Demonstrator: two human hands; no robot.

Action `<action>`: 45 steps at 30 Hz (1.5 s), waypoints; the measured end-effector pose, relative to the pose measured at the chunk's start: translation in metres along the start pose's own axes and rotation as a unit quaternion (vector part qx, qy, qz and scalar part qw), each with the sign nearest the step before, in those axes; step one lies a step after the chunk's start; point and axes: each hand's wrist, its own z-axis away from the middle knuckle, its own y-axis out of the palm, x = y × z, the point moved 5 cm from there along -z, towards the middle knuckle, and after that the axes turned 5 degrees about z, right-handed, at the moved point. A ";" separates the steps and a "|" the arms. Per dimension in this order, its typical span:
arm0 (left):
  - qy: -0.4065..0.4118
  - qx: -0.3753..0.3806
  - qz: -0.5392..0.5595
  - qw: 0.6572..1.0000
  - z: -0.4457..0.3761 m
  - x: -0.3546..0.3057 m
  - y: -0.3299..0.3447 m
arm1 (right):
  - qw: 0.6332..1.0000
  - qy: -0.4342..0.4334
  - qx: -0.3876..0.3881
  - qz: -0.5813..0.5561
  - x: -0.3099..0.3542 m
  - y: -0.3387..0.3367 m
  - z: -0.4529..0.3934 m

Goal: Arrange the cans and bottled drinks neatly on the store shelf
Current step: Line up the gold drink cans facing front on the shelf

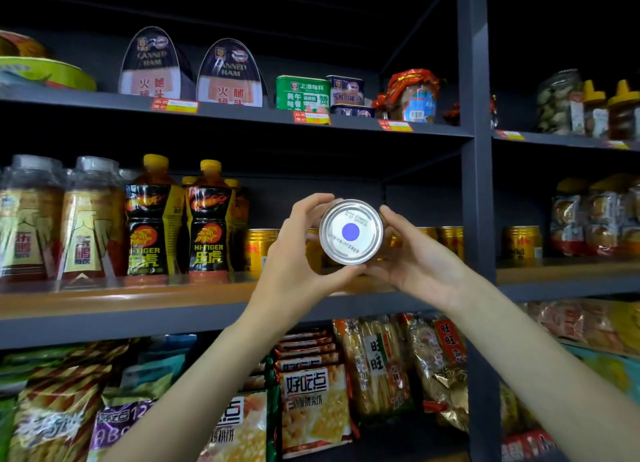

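I hold a gold can [351, 232] tipped so its silver base with a blue dot faces me. My left hand [298, 250] grips its left side and my right hand [415, 257] its right side, both in front of the middle shelf [138, 300]. Behind the hands stand more gold cans [259, 250] on that shelf, partly hidden. To the left are Hi-Tiger bottles [207, 222] with yellow caps and clear bottled drinks [90, 219] with silver tops.
A dark upright post [478, 184] divides the bays on the right. The top shelf carries canned ham [228, 75], meat tins [303, 94] and jars. Snack bags [311, 406] fill the lower shelf. Another gold can [521, 241] stands in the right bay.
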 end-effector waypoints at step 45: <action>-0.292 0.115 0.335 0.889 0.012 0.030 0.000 | 0.907 -0.287 0.022 0.308 0.028 0.009 0.013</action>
